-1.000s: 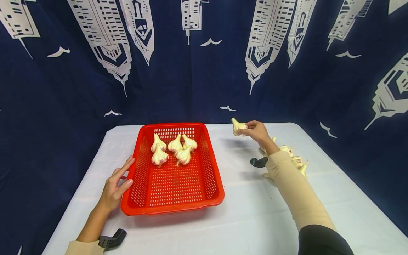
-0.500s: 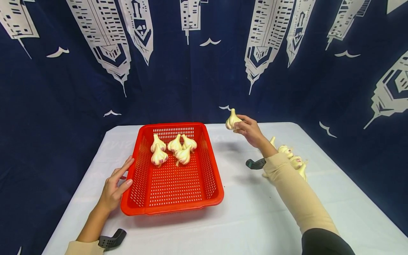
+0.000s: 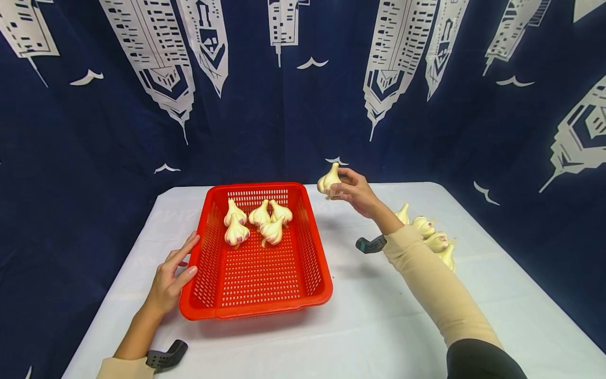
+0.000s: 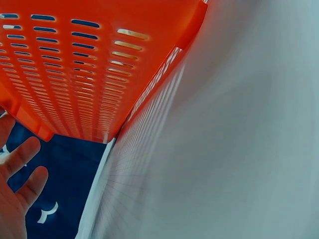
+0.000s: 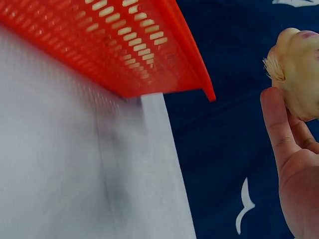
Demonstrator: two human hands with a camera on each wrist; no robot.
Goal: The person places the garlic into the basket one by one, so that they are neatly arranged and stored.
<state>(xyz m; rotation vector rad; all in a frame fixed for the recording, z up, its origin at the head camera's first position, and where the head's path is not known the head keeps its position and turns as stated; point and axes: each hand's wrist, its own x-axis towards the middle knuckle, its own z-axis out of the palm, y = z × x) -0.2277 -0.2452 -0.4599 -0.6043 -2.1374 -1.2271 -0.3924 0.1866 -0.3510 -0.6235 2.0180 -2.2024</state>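
Observation:
A garlic bulb (image 3: 327, 181), its stem pointing up, is pinched between the thumb and fingers of my right hand (image 3: 358, 196). That hand holds it in the air just off the back right corner of a red plastic basket (image 3: 260, 313). In the right wrist view the root end of the same garlic bulb (image 5: 301, 74) shows above the thumb. My left hand (image 3: 167, 279) touches the basket's left rim with straight, spread fingers. Several garlic bulbs (image 3: 236, 231) lie grouped toward the back of the basket. The left wrist view shows the fingers (image 4: 31, 186) beside the basket's slotted wall (image 4: 99, 59).
More garlic bulbs (image 3: 436, 242) lie on the white-covered table (image 3: 379, 337) at the right, partly behind my right forearm. A dark blue cloth (image 3: 284, 131) with white buildings hangs behind the table. Black wrist devices (image 3: 167, 358) stick out near both hands.
My right hand has carried the garlic bulb leftward, closer to the basket, and the bulb has tipped more upright. The left hand and the basket have stayed in place.

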